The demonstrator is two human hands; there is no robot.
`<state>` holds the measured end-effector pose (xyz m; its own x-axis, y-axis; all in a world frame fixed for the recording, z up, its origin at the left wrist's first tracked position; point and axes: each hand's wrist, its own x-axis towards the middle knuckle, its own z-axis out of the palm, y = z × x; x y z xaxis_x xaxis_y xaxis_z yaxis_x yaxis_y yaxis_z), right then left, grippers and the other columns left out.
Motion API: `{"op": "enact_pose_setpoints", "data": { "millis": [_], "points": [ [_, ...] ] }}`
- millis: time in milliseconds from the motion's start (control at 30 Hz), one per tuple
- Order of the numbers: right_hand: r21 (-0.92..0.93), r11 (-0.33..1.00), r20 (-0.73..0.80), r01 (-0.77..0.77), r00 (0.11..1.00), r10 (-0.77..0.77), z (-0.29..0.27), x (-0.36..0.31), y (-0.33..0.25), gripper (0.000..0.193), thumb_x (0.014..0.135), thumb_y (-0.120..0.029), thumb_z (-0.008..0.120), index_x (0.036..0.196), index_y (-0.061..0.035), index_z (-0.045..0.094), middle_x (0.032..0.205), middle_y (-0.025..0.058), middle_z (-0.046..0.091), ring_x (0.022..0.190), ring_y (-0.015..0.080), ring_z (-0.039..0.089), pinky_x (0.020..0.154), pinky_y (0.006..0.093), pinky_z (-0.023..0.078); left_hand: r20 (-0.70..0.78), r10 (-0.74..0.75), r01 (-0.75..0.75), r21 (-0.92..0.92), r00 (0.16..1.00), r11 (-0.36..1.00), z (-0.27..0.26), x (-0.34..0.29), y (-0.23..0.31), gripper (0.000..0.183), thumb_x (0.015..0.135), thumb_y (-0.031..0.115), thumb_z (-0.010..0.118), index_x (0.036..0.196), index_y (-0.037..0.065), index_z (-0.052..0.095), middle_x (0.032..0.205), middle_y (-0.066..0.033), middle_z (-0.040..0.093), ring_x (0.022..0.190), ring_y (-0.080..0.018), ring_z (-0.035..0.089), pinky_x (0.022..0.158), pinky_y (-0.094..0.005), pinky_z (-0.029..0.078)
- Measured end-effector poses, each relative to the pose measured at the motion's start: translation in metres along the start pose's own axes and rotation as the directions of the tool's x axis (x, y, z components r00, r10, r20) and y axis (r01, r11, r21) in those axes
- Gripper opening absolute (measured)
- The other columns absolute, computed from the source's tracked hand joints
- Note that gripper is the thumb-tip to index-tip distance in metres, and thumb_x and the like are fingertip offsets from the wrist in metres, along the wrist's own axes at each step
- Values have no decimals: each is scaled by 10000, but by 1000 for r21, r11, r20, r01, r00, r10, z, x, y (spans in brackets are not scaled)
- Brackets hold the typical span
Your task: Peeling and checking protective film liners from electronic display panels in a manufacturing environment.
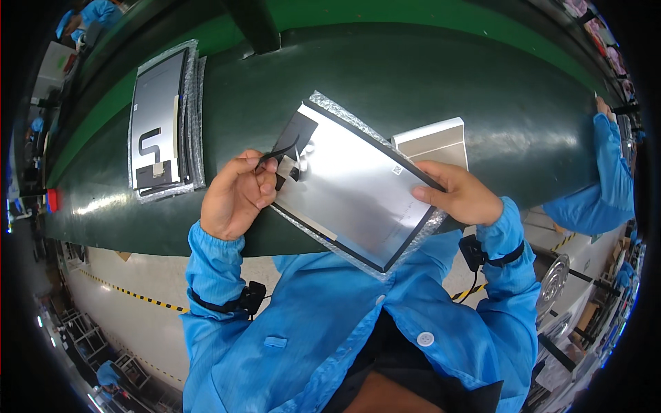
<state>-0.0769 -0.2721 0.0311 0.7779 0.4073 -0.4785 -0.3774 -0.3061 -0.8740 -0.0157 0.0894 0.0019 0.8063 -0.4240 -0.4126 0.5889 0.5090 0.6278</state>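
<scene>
A silvery flat display panel (361, 189) with black edges is held tilted in front of my chest, with clear bubble wrap (333, 104) showing along its borders. At the panel's left end, my left hand (241, 189) is closed, thumb and fingers pinching a thin black ribbon cable (281, 151) that lifts off the back. My right hand (465, 194) grips the panel's right edge, thumb on the silvery face and the other fingers partly hidden beneath. Both sleeves are blue.
A stack of similar panels (162, 113) layered with bubble wrap lies on the dark green table (330, 62) at the left. Behind my right hand is a flat white-and-tan box (434, 141). At the far right, a co-worker's blue sleeve (606, 165) reaches the table edge.
</scene>
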Motion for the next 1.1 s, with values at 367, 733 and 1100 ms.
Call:
{"op": "enact_pose_setpoints", "data": {
  "millis": [367, 733, 1100],
  "points": [
    [31, 999, 2, -27, 1000, 27, 0, 2, -1, 414, 986, -112, 566, 1367, 32, 490, 1260, 131, 614, 1165, 185, 554, 1010, 327, 436, -150, 23, -51, -190, 988, 980, 10, -33, -1, 282, 964, 211, 496, 1135, 1, 576, 962, -92, 600, 743, -164, 517, 624, -288, 431],
    [427, 902, -67, 59, 997, -33, 17, -15, -3, 445, 989, -92, 557, 1394, 43, 434, 1268, 118, 606, 1154, 166, 572, 1002, 300, 441, -356, 502, -442, 241, 788, 864, 25, -56, -67, 561, 954, 120, 588, 1433, -37, 343, 1281, -143, 552, 1157, -238, 578, 985, -395, 488],
    [407, 892, -271, 197, 959, -89, 66, -35, 20, 389, 994, -91, 561, 1342, 38, 445, 1237, 107, 600, 1139, 150, 558, 992, 293, 426, 41, 169, -172, 106, 985, 979, 27, -42, -65, 470, 891, -35, 556, 1352, -36, 467, 1180, -128, 646, 1076, -198, 640, 950, -332, 505]
  ]
}}
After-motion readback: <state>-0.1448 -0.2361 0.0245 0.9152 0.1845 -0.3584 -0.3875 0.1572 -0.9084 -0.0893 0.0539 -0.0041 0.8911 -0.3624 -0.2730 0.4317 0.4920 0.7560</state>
